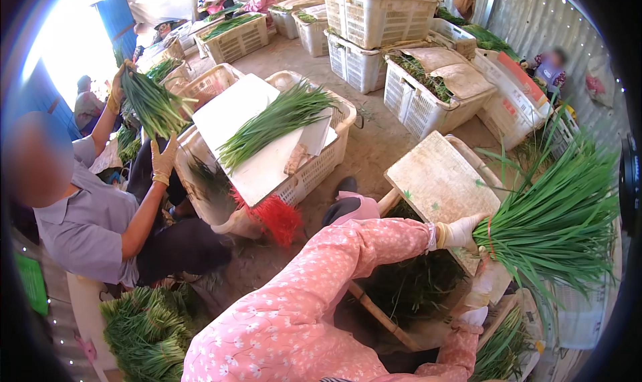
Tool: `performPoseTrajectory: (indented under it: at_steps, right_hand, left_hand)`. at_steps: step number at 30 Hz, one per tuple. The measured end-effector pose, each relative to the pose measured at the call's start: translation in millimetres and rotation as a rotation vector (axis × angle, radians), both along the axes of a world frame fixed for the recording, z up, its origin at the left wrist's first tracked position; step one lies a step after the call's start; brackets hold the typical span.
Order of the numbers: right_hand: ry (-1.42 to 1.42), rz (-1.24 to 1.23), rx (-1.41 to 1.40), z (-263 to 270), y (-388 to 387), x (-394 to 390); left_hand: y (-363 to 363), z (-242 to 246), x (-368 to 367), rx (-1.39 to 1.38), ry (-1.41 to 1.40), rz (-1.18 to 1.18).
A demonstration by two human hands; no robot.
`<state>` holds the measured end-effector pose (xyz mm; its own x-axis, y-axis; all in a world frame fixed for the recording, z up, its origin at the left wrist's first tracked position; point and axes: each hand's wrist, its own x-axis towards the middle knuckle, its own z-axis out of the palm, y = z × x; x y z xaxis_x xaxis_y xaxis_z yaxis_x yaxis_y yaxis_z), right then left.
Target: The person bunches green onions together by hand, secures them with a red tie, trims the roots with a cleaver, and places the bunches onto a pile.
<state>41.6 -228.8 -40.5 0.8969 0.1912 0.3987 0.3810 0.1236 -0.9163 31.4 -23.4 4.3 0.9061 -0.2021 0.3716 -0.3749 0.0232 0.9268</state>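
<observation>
My left hand (459,232), in a pale glove, grips the cut end of a big bunch of long green leaves, apparently garlic chives (556,216). A thin red band (490,239) goes round the bunch near that end. Just below is my right hand (479,286), gloved and blurred, close to the band; its fingers are not clear enough to show what they hold. A stained white board (441,176) lies tilted beside my left hand, over a basket with dark green leaves (411,281) inside.
A co-worker (95,206) at the left holds chives (155,98). Between us, a white board (246,126) with chives and a cleaver (306,148) rests on plastic crates (321,171), red ties (276,219) hanging beside it. Bundled chives (145,332) lie lower left. Stacked crates (381,15) stand beyond.
</observation>
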Motion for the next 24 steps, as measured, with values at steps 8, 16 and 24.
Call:
performPoseTrajectory:
  at_steps: [8, 16, 24]
  right_hand:
    - [0.427, 0.127, 0.083, -63, -50, 22]
    - [0.418, 0.178, -0.065, -30, -5, -9]
    - [0.368, 0.144, -0.053, -25, 1, -18]
  left_hand:
    - [-8, 6, -25, 0.072, 0.002, 0.095]
    - [14, -1, -25, -0.198, 0.231, -0.069]
    - [14, 28, -47, 0.117, 0.307, -0.003]
